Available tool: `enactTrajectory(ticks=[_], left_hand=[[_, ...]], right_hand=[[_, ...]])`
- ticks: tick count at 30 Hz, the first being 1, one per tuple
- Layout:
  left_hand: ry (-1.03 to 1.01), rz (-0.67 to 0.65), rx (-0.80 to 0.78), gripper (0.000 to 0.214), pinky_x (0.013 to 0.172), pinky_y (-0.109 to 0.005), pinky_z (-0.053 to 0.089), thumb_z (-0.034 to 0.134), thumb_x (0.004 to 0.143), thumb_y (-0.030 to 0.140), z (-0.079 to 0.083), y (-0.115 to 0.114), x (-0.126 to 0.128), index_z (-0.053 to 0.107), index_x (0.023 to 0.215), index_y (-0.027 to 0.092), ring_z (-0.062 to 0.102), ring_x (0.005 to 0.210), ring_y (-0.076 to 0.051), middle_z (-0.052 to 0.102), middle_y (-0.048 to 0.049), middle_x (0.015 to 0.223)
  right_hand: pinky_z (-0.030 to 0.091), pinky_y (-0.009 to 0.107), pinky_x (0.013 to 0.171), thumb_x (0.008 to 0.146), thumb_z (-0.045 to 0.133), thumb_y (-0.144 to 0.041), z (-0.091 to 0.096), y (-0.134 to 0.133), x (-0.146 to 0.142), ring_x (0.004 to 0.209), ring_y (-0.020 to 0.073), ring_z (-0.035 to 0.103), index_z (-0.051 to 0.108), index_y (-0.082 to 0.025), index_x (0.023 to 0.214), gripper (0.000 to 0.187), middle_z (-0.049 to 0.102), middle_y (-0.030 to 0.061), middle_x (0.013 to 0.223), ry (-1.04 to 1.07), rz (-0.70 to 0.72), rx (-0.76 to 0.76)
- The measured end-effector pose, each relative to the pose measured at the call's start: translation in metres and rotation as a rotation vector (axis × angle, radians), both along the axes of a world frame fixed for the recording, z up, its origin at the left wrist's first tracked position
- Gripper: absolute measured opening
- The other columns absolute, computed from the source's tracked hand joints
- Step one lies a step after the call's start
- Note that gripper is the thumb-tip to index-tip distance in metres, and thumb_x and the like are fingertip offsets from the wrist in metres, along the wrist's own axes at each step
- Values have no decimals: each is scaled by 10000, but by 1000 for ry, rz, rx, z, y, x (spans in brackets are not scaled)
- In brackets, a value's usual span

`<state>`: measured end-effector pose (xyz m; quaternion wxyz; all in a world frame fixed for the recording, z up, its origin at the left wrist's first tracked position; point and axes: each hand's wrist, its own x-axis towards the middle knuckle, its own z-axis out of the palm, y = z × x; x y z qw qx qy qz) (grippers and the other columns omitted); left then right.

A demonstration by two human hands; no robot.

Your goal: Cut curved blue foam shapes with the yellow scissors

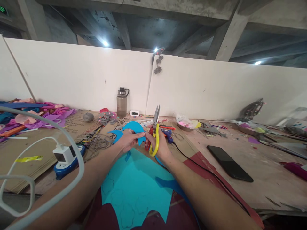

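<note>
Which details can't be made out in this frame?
Head view:
Blue cutout: partly covered by the left hand.
Yellow-handled scissors: handles partly covered by the right hand.
Digital clock: digits too small to read.
Magenta object: cut off by the right edge.

I looked out from head height, faced forward and tipped down, close over the table [263, 169], left hand [129, 140] and right hand [164, 147] near and mid-frame, wall [211, 88] farther off, ceiling [192, 12] along the top.

yellow scissors handle [157, 140], bright blue cutout [133, 126], turquoise sheet [137, 179]
</note>
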<state>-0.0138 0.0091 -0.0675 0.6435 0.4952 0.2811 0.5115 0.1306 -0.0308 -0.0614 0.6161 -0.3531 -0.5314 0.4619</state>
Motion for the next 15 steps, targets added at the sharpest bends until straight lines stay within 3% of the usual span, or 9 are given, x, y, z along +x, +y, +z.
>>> enactTrajectory(ticks=[5, 15], left_hand=[[87, 48, 1, 377, 488, -263, 399, 907, 541, 352, 4, -3, 0, 589, 485, 158, 549, 512, -130, 581, -20, 530], [49, 60, -62, 318, 514, -278, 445, 924, 513, 323, 9, -8, 1, 656, 518, 151, 531, 516, -116, 597, -25, 573]], right_hand=[[457, 243, 422, 744, 735, -457, 0, -1, 0, 444, 108, 524, 435, -236, 1102, 517, 508, -106, 616, -6, -8, -15], [441, 240, 444, 729, 735, -411, 3, -3, 2, 489, 106, 507, 468, -232, 1106, 495, 518, -83, 674, -67, -47, 3]])
